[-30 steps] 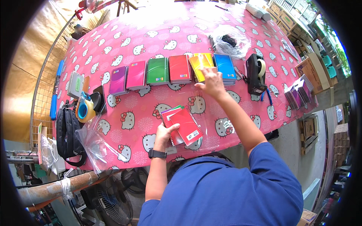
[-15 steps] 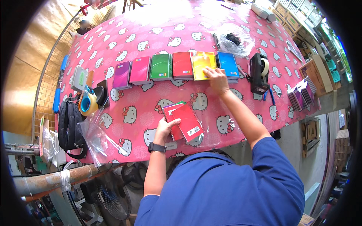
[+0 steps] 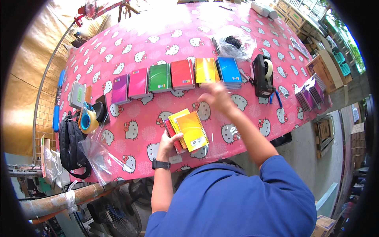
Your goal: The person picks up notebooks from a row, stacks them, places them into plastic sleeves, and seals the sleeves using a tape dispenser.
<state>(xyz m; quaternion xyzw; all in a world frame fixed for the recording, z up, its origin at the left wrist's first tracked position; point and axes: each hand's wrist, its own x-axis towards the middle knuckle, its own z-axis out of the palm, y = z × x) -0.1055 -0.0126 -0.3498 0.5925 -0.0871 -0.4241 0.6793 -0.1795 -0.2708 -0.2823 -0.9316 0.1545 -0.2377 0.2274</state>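
Note:
My left hand [image 3: 167,143] is closed on a small fanned stack of spiral notebooks near the front of the table. A yellow notebook [image 3: 192,128] lies uppermost, with more yellow and a red notebook [image 3: 170,131] showing beneath. My right hand [image 3: 218,97], blurred by motion, hovers empty in front of the row, thumb and fingers apart. Along that row stand piles of notebooks: purple [image 3: 120,88], pink [image 3: 138,81], green [image 3: 159,77], red [image 3: 182,73], yellow [image 3: 207,70] and blue [image 3: 228,71]. The yellow pile is nearest to my right hand.
A black tape dispenser [image 3: 261,77] stands right of the blue pile. Further right lie purple notebooks [image 3: 310,94]. At left are a black bag [image 3: 72,144], tape rolls [image 3: 87,120] and a clear plastic bag [image 3: 96,152]. Another plastic bag [image 3: 235,43] lies behind the row.
My right hand has come off the yellow pile and drawn back toward me. Yellow notebooks now lie on top of the red one in my left hand.

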